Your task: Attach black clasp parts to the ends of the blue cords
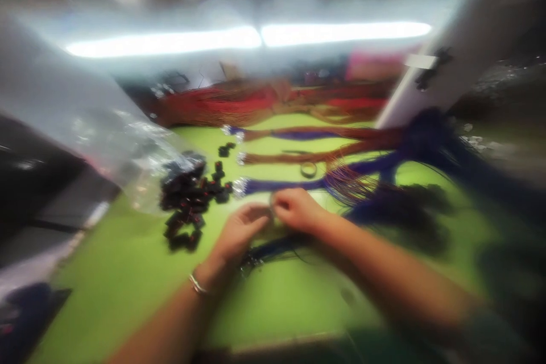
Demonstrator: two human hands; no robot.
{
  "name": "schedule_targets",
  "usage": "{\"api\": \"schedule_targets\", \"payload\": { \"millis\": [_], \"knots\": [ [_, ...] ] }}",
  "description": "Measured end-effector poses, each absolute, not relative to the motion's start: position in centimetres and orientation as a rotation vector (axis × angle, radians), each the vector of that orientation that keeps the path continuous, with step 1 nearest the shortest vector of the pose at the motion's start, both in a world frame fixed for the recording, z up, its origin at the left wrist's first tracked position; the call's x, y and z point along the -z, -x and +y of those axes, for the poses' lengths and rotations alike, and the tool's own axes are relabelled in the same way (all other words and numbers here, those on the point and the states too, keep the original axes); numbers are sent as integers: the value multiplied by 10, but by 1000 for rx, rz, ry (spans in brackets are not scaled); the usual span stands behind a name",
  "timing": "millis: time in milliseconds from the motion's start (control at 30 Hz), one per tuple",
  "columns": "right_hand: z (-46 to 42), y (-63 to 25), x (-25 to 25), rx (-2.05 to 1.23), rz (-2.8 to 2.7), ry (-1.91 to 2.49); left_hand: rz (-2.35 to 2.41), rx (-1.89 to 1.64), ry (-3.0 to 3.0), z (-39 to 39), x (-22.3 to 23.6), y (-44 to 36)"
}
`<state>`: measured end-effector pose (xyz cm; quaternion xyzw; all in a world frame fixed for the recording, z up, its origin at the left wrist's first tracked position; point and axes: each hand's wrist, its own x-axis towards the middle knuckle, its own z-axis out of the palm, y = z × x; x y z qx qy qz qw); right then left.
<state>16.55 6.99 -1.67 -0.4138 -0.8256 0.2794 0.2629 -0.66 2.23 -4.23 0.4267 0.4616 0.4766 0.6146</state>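
Observation:
Over the green table (277, 307), my left hand (243, 230) and my right hand (298, 210) meet at the fingertips. Both are closed in a pinch on something small and thin, too blurred to name. A bracelet circles my left wrist. Just beyond my hands lies a blue wire bundle (285, 185) with clear-white connectors (241, 186) at its left end. Below them a dark wire bundle (273, 248) runs partly under my right forearm. A tape-like ring (308, 169) lies behind my right hand.
To the left, black connector housings (185, 196) spill from a clear plastic bag (136, 165). Brown wire bundles (290, 157) stretch across the table. Red and brown wires (222, 103) lie at the back, under a lit tube (341, 32). Blue wires (430, 136) heap at right.

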Motion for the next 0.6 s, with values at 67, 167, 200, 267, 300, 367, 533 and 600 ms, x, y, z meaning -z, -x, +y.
{"api": "schedule_targets", "payload": {
  "millis": [67, 167, 200, 267, 300, 367, 533, 600],
  "knots": [
    [69, -165, 18, -713, -2269, 1131, 1061, -1074, -1015, 24, 46, 7],
    [67, -164, 20, -656, -2312, 1156, 1090, -1054, -1059, 25, 49, 8],
    [67, -163, 21, -637, -2320, 1171, 1102, -1052, -1074, 26, 50, 8],
    [67, -162, 23, -605, -2332, 1192, 1123, -1047, -1098, 26, 49, 8],
    [67, -162, 23, -595, -2334, 1191, 1133, -1047, -1108, 26, 47, 7],
    [68, -163, 20, -598, -2322, 1155, 1140, -1066, -1125, 24, 43, 6],
    [78, -192, -17, -689, -2136, 1068, 1059, -1142, -1338, 13, 36, 4],
    [84, -221, -37, -765, -1984, 1121, 1070, -1029, -1609, 9, 38, 3]
  ]
}}
